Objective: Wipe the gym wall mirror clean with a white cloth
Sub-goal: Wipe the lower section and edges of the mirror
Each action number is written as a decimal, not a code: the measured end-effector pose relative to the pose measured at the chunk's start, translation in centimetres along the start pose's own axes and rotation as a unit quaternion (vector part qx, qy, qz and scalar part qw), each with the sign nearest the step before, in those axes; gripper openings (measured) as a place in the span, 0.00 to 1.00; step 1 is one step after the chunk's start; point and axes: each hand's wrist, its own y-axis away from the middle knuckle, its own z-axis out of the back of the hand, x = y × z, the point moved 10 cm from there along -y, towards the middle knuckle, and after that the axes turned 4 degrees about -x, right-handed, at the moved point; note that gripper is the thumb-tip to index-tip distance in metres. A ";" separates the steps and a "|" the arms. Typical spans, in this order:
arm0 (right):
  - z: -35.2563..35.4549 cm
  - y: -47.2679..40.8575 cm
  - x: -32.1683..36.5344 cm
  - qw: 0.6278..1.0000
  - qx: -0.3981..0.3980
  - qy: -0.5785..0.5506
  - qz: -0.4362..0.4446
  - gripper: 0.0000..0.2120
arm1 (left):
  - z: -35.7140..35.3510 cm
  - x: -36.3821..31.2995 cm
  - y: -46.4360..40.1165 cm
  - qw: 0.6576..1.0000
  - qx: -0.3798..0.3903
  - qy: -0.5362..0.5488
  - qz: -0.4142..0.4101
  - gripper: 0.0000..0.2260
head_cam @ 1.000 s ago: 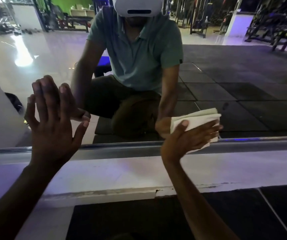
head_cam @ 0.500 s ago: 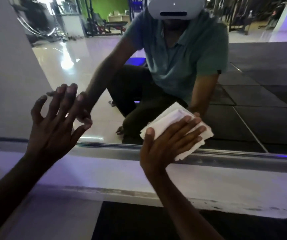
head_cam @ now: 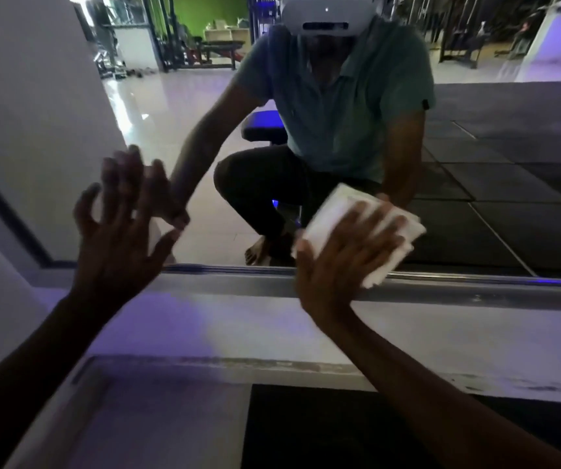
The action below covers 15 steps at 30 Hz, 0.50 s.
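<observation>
Two hands — one cloth (head_cam: 367,231), mirror (head_cam: 475,147).

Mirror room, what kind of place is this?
Most likely a gym. The big wall mirror reflects a workout bench, metal exercise frames and dark rubber floor mats.

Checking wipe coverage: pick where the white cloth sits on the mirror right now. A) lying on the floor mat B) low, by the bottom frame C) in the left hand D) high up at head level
B: the right hand presses the folded white cloth flat on the mirror just above its bottom frame; the left hand holds nothing.
</observation>
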 end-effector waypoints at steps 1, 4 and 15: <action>-0.6 0.7 3.4 0.999 0.010 -0.004 0.034 0.46 | 0.1 2.7 0.7 1.000 0.006 0.001 0.015 0.37; -2.3 2.9 12.7 0.984 0.046 -0.029 0.167 0.42 | 1.1 7.5 1.1 1.000 -0.015 0.005 0.022 0.35; 3.8 -9.0 12.9 0.981 -0.016 0.010 0.193 0.38 | 8.2 8.5 -11.6 0.981 -0.148 0.124 0.031 0.30</action>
